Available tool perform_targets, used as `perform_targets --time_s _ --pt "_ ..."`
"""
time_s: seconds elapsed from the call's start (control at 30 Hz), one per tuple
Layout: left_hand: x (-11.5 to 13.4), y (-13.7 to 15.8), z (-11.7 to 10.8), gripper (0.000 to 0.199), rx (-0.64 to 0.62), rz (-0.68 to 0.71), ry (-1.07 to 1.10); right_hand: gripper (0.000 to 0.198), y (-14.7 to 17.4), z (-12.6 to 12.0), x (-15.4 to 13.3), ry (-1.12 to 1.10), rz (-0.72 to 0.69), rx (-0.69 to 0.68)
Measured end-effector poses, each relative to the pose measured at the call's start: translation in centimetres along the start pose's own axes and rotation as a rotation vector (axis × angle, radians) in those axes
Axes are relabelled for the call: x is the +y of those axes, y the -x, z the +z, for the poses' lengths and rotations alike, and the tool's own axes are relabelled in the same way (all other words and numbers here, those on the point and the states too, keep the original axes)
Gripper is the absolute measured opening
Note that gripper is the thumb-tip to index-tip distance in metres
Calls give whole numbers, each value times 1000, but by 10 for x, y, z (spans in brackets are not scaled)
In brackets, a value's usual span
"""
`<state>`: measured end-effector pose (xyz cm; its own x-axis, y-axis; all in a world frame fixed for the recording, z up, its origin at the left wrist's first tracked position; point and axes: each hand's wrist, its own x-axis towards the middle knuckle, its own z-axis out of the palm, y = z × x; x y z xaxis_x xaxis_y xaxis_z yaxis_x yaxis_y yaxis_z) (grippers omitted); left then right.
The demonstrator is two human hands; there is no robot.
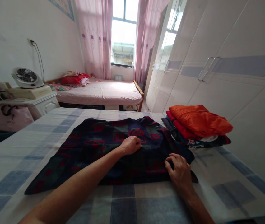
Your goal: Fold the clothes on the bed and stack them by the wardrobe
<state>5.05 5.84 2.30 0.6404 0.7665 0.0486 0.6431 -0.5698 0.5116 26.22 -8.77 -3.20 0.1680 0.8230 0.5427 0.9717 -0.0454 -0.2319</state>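
A dark navy shirt with red and green square patterns lies spread across the bed in front of me. My left hand is closed over the middle of the shirt, its fingertips pinching the cloth near a red square motif. On the shirt's right side rests my right hand, its fingers bent and its thumb apart from them, touching the cloth near a sleeve. Just beyond that hand stands a pile of folded clothes, with an orange garment on top and a red one below it.
Blue and white checked sheet covers the bed. A white wardrobe runs along the right. At the left, a fan stands on a box over a cabinet, beside a pink bag. Another bed stands by the window.
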Motion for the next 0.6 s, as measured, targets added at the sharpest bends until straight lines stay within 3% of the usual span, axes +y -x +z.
perform_targets --time_s 0.17,0.27,0.43,0.5,0.6 --pt "-9 -7 3 24 89 -158 -65 11 -1 -1 2 -28 -12 32" --pt "-15 8 -9 23 190 -159 -102 12 -3 -3 0 -29 1 73" --pt "-46 75 -37 40 255 18 -199 17 -3 -13 -8 -117 -147 164" --pt "-68 109 -40 48 258 30 -303 17 -1 -14 -14 -158 -205 71" --pt "-101 152 -36 52 199 -106 -411 15 0 -12 -21 -163 -184 -142"
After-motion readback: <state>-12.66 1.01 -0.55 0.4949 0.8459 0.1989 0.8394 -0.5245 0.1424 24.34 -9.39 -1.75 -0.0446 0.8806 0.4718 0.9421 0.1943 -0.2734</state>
